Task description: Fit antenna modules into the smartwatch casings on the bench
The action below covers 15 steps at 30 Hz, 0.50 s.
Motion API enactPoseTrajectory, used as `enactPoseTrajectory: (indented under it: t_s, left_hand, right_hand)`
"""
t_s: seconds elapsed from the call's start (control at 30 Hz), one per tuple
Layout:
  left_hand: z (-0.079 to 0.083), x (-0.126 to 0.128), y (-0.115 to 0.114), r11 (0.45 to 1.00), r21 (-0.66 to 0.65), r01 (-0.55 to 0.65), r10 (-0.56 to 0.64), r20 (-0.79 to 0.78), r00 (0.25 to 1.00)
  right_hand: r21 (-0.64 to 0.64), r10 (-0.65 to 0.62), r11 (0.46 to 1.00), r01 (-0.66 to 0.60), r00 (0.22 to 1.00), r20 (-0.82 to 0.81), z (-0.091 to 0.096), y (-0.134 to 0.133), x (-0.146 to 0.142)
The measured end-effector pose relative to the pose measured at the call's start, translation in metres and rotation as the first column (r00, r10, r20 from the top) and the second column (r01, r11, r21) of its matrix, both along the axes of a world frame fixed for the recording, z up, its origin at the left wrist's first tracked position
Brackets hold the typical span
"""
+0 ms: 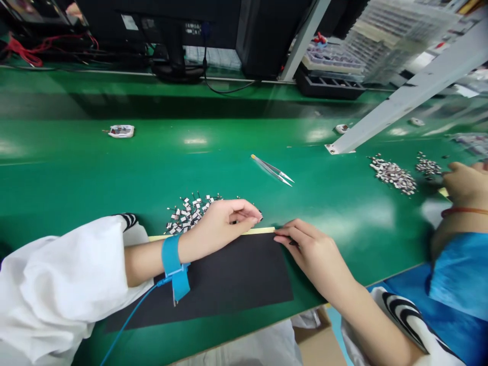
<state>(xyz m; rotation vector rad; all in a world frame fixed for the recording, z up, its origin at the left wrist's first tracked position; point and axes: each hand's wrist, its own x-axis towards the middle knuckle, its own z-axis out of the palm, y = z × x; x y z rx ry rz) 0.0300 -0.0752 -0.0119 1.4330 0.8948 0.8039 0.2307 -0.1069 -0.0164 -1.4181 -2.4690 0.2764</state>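
Note:
My left hand has its fingers curled together above the yellow tape strip. A tiny dark bit shows at its fingertips, too small to name. Just behind that hand lies a pile of small white parts with dark leads, partly covered by it. My right hand is closed in a pinch at the strip's right end, and a small dark piece shows between its fingers. The tape runs along the top edge of a black sheet. A blue wrist strap with a cord circles my left wrist.
Tweezers lie beyond my hands. Further off are a small open white casing and a monitor stand. A slanted metal post stands right, near parts piles and another person's hand.

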Motion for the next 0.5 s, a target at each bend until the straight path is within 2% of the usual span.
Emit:
enactPoseTrajectory:
  t_s: [0.07, 0.13, 0.27, 0.37, 0.5]
  left_hand:
    - [0.0005, 0.0009, -0.001, 0.999, 0.033, 0.0, 0.002, -0.039, 0.999]
    - [0.0008, 0.0013, -0.0016, 0.989, 0.151, 0.004, 0.013, -0.109, 0.994]
    - [0.0, 0.0, -0.0032, 0.903, 0.43, -0.003, 0.128, -0.263, 0.956]
    - [-0.0005, -0.0014, -0.0055, 0.867, 0.498, -0.028, 0.176, -0.253, 0.951]
    - [-0.0012, -0.0017, -0.0073, 0.826, 0.563, -0.043, 0.203, -0.224, 0.953]
  right_hand:
    - [-0.013, -0.005, 1.0, 0.005, 1.0, 0.003, 0.001, -0.0003, -0.0003]
    - [-0.035, -0.014, 0.999, 0.015, 1.0, 0.022, 0.0019, -0.0003, 0.0]
    - [-0.104, -0.017, 0.994, 0.023, 0.998, 0.053, 0.0045, 0.0035, 0.002]
    - [-0.165, 0.01, 0.986, -0.009, 1.0, 0.009, 0.0064, 0.0076, 0.004]
    - [-0.119, 0.003, 0.993, -0.002, 1.0, 0.007, 0.0053, 0.0056, 0.0041]
